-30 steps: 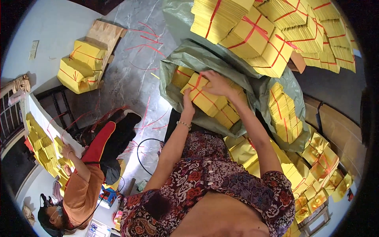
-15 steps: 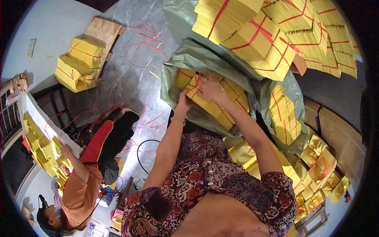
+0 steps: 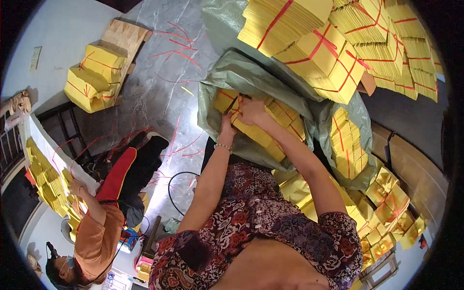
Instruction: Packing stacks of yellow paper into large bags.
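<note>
An olive-green woven sack (image 3: 206,104) stands open in front of me, holding several bundles of yellow paper (image 3: 285,110) tied with red strips. Both my hands reach into its mouth. My left hand (image 3: 228,124) grips the near left edge of one bundle of yellow paper (image 3: 261,136). Curled over the top of that bundle, beside its red tie, is my right hand (image 3: 253,112); some of its fingertips are hidden in the gap behind. Close to them lies another yellow bundle (image 3: 224,100) against the sack's left wall.
A second green sack (image 3: 365,113) with yellow bundles stands at the right. Large tied stacks (image 3: 309,48) rise at the far right. Red strips (image 3: 181,46) litter the grey floor. At the left, a person (image 3: 99,237) handles yellow paper at a white-edged table (image 3: 43,135).
My right hand has shifted slightly left and down, its fingers pushing deeper between the bundles. My left hand has lowered a little along the bundle's edge.
</note>
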`<state>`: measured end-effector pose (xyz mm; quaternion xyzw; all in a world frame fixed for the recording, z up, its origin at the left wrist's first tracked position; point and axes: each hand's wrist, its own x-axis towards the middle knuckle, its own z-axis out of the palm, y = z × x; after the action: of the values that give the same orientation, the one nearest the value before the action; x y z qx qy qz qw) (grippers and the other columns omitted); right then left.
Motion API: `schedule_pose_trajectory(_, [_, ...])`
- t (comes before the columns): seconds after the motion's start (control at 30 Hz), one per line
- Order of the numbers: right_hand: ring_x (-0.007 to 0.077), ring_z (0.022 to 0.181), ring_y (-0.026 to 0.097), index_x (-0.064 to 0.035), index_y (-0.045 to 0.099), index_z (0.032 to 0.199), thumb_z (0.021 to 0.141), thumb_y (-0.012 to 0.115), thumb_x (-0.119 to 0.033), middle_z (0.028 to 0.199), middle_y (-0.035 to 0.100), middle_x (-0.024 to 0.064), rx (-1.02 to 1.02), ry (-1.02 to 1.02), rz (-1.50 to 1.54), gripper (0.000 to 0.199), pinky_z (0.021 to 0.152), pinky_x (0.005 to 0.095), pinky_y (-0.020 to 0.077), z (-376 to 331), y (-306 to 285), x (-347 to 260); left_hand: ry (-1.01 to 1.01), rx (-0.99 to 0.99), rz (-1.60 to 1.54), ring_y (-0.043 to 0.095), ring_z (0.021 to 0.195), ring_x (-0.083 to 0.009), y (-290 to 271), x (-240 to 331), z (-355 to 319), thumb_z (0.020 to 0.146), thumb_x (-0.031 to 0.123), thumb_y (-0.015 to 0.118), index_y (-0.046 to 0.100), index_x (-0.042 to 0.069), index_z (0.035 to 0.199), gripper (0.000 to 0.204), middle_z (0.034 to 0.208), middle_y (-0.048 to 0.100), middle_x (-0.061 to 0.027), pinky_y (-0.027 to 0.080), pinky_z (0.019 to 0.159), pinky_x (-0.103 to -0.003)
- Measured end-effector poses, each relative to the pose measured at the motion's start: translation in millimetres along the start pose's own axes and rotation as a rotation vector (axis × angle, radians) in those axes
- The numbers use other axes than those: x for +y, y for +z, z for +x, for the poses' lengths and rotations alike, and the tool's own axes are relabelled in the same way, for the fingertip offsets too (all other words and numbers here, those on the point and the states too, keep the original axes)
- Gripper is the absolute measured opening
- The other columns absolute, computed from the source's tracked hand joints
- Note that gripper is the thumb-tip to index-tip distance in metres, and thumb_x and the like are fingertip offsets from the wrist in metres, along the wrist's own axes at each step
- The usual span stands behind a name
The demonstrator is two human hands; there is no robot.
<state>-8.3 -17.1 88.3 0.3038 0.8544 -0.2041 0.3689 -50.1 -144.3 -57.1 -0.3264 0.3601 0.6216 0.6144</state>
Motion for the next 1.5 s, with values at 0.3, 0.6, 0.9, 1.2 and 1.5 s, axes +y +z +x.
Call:
schedule_pose_trajectory(0.3, [0.0302, 0.111, 0.056, -0.0069, 0.064, 0.113, 0.082, 0.044, -0.045, 0.122, 0.059, 0.0127, -0.208, -0.005, -0.048, 0.053, 0.092, 0.0413, 0.0435, 39.8, -29.1, -24.7, 0.067, 0.032, -0.056, 0.056, 0.107, -0.0285, -23.6, 11.1, 36.9, 0.093, 0.033, 0.045, 0.047, 0.008, 0.126, 0.042, 0.12, 0.056, -0.0111, 0.048, 0.088, -0.043])
schedule_pose_trajectory(0.6, [0.0285, 0.107, 0.057, -0.0071, 0.064, 0.111, 0.084, 0.048, -0.038, 0.114, 0.062, 0.0136, -0.174, 0.019, 0.079, 0.044, 0.089, 0.0414, 0.0442, 38.5, -22.3, -5.8, 0.15, 0.015, -0.139, 0.055, 0.107, -0.0288, 3.9, 2.9, 30.6, 0.095, 0.033, 0.039, 0.045, 0.008, 0.128, 0.042, 0.122, 0.054, -0.0112, 0.045, 0.092, -0.043])
schedule_pose_trajectory(0.9, [0.033, 0.119, 0.042, 0.0002, 0.038, 0.132, 0.091, 0.05, -0.039, 0.131, 0.042, 0.0209, 0.939, 0.474, 0.942, 0.058, 0.099, 0.0406, 0.0333, -69.3, 81.4, 32.3, 0.194, 0.052, -0.144, 0.052, 0.111, -0.0301, 20.6, -3.3, 11.0, 0.095, 0.03, 0.036, 0.045, 0.004, 0.128, 0.042, 0.127, 0.05, -0.0126, 0.045, 0.092, -0.044])
schedule_pose_trajectory(1.2, [0.0267, 0.127, 0.035, 0.0054, 0.029, 0.138, 0.089, 0.049, -0.055, 0.138, 0.036, 0.018, 0.381, 0.71, 2.355, 0.08, 0.105, 0.0343, 0.027, -48.7, 139.5, 21.0, 0.155, 0.24, 0.02, 0.053, 0.109, -0.0326, 42.0, 23.9, -12.0, 0.091, 0.043, 0.041, 0.051, 0.004, 0.122, 0.051, 0.123, 0.053, -0.0143, 0.044, 0.092, -0.046])
schedule_pose_trajectory(1.5, [0.0357, 0.121, 0.042, 0.0066, 0.03, 0.136, 0.091, 0.048, -0.051, 0.132, 0.043, 0.0254, 0.846, 0.644, 1.848, 0.075, 0.102, 0.0367, 0.0317, -30.4, 134.0, -24.5, -0.124, 0.11, 0.225, 0.058, 0.103, -0.0311, 59.9, 42.1, -33.6, 0.092, 0.029, 0.041, 0.053, 0.004, 0.119, 0.038, 0.116, 0.059, -0.0122, 0.046, 0.091, -0.047])
